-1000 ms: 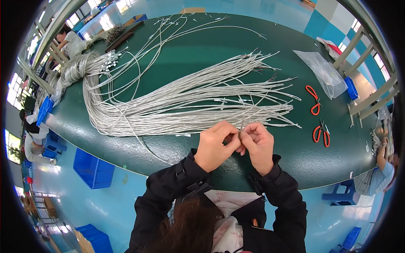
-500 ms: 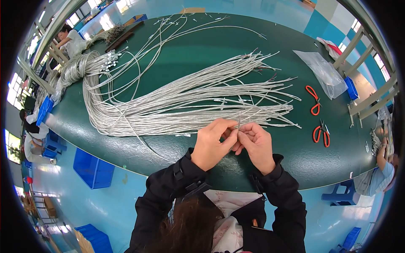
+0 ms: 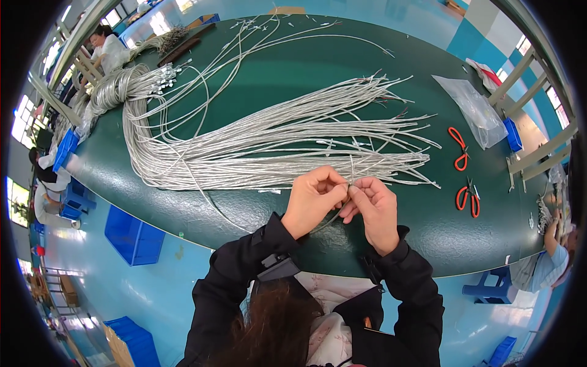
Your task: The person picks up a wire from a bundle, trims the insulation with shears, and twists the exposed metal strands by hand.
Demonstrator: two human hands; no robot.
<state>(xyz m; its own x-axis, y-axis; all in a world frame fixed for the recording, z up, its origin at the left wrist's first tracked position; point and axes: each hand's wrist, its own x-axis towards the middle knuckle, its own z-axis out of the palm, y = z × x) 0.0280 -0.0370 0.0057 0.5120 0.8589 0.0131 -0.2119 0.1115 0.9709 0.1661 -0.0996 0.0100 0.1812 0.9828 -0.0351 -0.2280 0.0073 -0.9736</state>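
My left hand point(image 3: 315, 200) and my right hand point(image 3: 377, 211) meet near the table's front edge, thumbs and fingertips pinched together on one thin grey cable point(image 3: 331, 221). A short end of it points up past the fingertips, while its lower length curves down beneath my left hand. My fingers hide the exact spot they grip. Right behind the hands lies a large bundle of silvery-grey cables point(image 3: 257, 144), bent round at the left, its loose ends fanned out to the right. A few small white tags or connectors point(image 3: 327, 143) lie among the cables.
Two red-handled snips point(image 3: 460, 158) point(image 3: 469, 199) lie right of the cables on the green table point(image 3: 403, 244). Behind them are a clear plastic bag point(image 3: 474, 113) and a blue bin point(image 3: 513, 134). A coiled cable bundle point(image 3: 110, 90) sits far left. Metal posts point(image 3: 520, 73) rise at right.
Both hands stay pinched together at nearly the same place. More of the held cable now shows curving below the fingertips. The whole view has shifted slightly.
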